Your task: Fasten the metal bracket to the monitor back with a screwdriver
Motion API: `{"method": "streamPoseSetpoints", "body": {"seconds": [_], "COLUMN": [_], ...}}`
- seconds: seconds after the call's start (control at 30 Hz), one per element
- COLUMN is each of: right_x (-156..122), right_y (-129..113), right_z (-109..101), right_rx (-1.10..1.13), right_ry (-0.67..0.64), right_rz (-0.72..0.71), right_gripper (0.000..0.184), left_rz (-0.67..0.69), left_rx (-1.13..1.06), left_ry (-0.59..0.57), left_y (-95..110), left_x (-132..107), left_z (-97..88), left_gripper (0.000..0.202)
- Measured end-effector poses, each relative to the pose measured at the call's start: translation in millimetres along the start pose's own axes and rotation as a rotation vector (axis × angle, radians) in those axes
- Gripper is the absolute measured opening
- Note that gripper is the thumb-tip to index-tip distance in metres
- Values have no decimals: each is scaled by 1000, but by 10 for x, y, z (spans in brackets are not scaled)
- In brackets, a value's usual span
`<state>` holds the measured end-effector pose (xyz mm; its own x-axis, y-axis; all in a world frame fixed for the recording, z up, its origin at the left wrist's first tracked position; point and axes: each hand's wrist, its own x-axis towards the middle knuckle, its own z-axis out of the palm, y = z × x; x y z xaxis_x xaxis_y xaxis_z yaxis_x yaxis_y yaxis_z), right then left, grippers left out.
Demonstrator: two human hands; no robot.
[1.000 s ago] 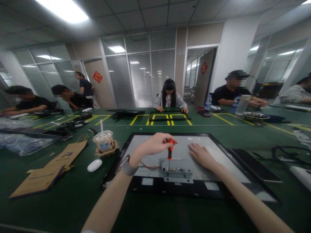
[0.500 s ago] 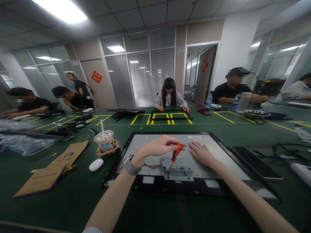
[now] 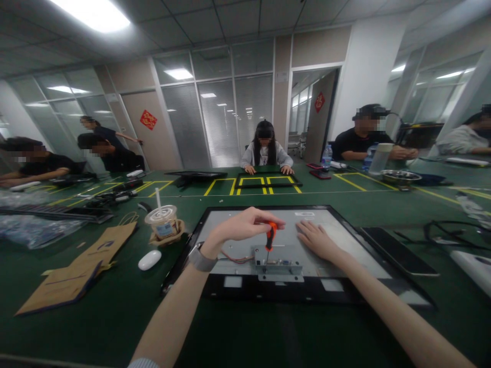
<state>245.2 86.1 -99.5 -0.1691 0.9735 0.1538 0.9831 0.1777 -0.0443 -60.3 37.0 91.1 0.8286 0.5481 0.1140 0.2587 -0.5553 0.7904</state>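
1. Green counter (image 3: 95, 332), twelve o'clock: screwdriver (image 3: 270, 238) nearly upright, tip at the bracket (image 3: 282, 276).
2. Left hand (image 3: 245, 225): fingers grip its handle; tilting could skid the tip, scratching the panel (image 3: 347, 225).
3. Right hand (image 3: 316, 238), bracket's two o'clock: fingers open, flat on the panel.

I logged the panel (image 3: 333, 225) flat on the table (image 3: 126, 332), with the bracket (image 3: 282, 271) on its near half. The screwdriver (image 3: 271, 236) stood tip down at the bracket, under the left hand (image 3: 245, 225); the right hand (image 3: 316, 239) lay on the panel, right of the screwdriver. Left of the panel I noted the cup (image 3: 163, 229), then the paper bag (image 3: 76, 276) farther left. Behind the panel, well apart, lay the frame (image 3: 235, 181), before a seated person (image 3: 264, 151); the bowl (image 3: 401, 177) stood to the frame's right.
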Motion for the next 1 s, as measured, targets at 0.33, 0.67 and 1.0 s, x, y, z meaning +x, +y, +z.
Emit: {"method": "streamPoseSetpoints", "body": {"seconds": [0.33, 0.67, 1.0], "right_x": [13, -10, -5], "right_y": [21, -14, 11], "right_z": [19, -49, -19], "right_rx": [-4, 4, 7], "right_ry": [-28, -44, -24], "right_rz": [4, 10, -6], "right_gripper": [57, 59, 58], "left_rz": [15, -21, -120], "left_rx": [109, 89, 796], "left_ry": [104, 110, 331], "left_y": [-31, -64, -83], "left_x": [73, 75, 101], "left_z": [51, 49, 133], "left_gripper": [26, 32, 55]}}
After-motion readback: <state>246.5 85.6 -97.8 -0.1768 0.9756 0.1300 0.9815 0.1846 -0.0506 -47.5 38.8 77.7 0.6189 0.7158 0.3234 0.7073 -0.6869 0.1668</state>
